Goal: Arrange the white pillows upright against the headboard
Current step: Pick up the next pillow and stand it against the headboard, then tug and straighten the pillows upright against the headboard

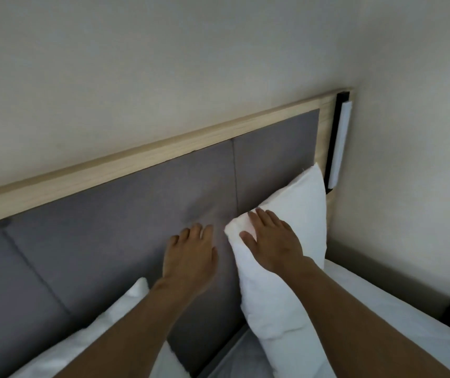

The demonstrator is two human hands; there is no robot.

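A white pillow [292, 214] stands upright against the grey padded headboard [125, 230] near its right end. My right hand [273, 238] lies flat on that pillow's upper left part, fingers spread, pressing rather than gripping. My left hand [191, 255] hovers just left of the pillow in front of the headboard, fingers loosely apart and holding nothing. A second white pillow [104, 331] lies lower left under my left forearm, leaning at the headboard's base; much of it is hidden by the arm.
The headboard has a light wooden frame [147, 159] along its top. A white and black wall fixture [339, 143] hangs at its right end. The white mattress sheet [398, 309] runs along the lower right, beside a side wall.
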